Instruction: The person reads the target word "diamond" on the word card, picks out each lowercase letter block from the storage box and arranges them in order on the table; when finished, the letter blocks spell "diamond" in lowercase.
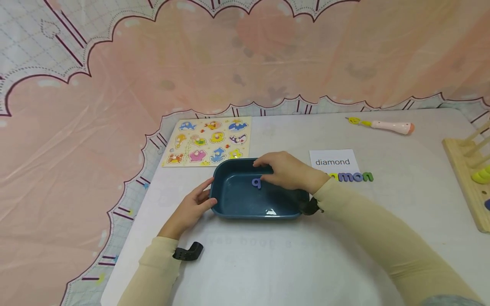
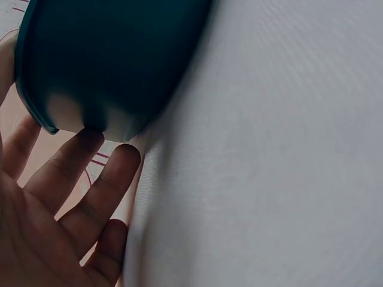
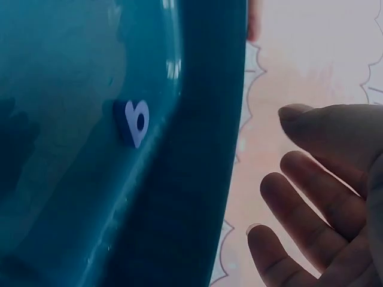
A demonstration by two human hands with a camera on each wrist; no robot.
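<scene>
A dark blue tray with rounded corners sits at the middle of the table. At its left end, my left hand holds it, thumb over the rim and fingertips against the outer wall. A small purple letter, shaped like a q or p, is inside the tray. Over the tray's far side reaches my right hand, thumb and fingers spread. Its thumb tip overlaps the area right beside the letter in the head view. Nothing lies between the fingers in the right wrist view.
Behind the tray lies a sea-animal peg puzzle. To the right are a "diamond" card and coloured letters, partly hidden by my right arm. Farther off are a pink-handled tool with a yellow end and a wooden peg stand.
</scene>
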